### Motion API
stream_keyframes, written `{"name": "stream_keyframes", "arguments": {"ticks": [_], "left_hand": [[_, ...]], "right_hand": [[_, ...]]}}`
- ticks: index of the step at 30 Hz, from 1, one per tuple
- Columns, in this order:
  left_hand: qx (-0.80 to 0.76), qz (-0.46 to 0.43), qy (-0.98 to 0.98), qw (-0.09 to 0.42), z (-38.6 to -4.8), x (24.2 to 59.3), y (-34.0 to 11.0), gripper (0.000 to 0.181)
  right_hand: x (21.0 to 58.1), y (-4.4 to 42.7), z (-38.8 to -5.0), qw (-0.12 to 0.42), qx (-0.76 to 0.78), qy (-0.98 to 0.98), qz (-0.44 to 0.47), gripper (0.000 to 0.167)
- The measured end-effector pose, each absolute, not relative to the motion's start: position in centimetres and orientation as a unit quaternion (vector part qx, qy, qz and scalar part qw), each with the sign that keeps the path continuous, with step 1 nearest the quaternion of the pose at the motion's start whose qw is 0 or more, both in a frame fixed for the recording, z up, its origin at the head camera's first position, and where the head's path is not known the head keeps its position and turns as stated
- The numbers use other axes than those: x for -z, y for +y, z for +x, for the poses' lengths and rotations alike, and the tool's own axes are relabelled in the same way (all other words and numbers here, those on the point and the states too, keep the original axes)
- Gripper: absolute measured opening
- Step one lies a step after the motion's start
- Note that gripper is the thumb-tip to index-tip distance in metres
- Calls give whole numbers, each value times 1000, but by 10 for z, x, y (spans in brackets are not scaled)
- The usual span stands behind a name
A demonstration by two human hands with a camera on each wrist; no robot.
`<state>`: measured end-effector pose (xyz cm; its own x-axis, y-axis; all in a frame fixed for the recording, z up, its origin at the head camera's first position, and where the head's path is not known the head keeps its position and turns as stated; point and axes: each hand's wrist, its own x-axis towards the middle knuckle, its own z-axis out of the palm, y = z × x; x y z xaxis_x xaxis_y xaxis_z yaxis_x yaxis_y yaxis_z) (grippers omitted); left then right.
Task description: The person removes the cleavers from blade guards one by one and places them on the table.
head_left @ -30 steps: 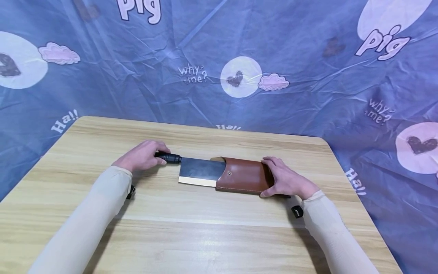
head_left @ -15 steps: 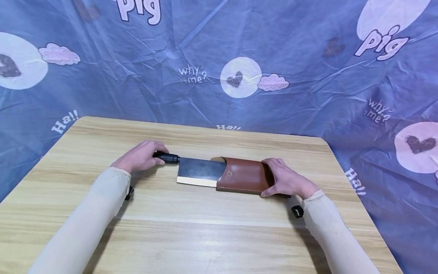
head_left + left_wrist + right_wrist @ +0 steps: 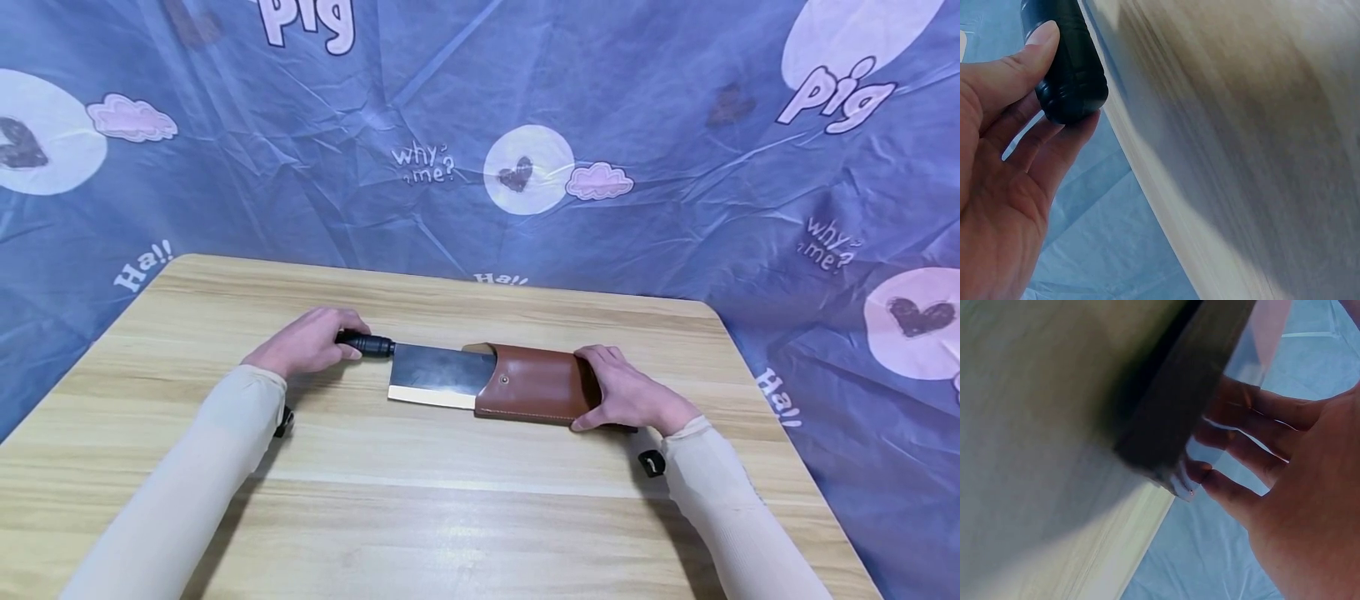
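Note:
A cleaver (image 3: 431,369) lies level over the table, its dark blade with a bright lower edge partly inside a brown leather sheath (image 3: 536,383). The sheath hides the rest of the blade in the head view. My left hand (image 3: 315,340) grips the black handle (image 3: 1072,69) near its end, thumb on one side and fingers on the other. At the sheath's right end my right hand (image 3: 630,392) holds it, fingers at the far edge and thumb at the near edge. In the right wrist view, fingers (image 3: 1235,494) touch a shiny surface beside the dark sheath end.
The wooden table (image 3: 420,500) extends on all sides of the cleaver. Behind it hangs a blue printed cloth (image 3: 330,192). Black wrist devices (image 3: 652,462) sit beneath both wrists, close to the tabletop.
Early on, my left hand shifts slightly left with the cleaver, showing a little more blade. Over the last half second almost nothing moves; my right hand and the sheath stay nearly still.

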<state>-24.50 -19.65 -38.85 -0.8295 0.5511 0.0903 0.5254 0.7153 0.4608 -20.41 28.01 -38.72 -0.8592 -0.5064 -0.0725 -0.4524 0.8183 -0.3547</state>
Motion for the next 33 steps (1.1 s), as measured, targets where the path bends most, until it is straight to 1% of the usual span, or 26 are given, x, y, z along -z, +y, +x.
{"name": "stream_keyframes", "arguments": {"ticks": [19, 33], "left_hand": [[-246, 301, 921, 29, -247, 389, -200, 30], [-252, 291, 922, 31, -246, 389, -202, 30]], "right_hand": [[385, 282, -205, 88, 167, 949, -253, 111], [386, 283, -205, 85, 172, 949, -249, 109]]}}
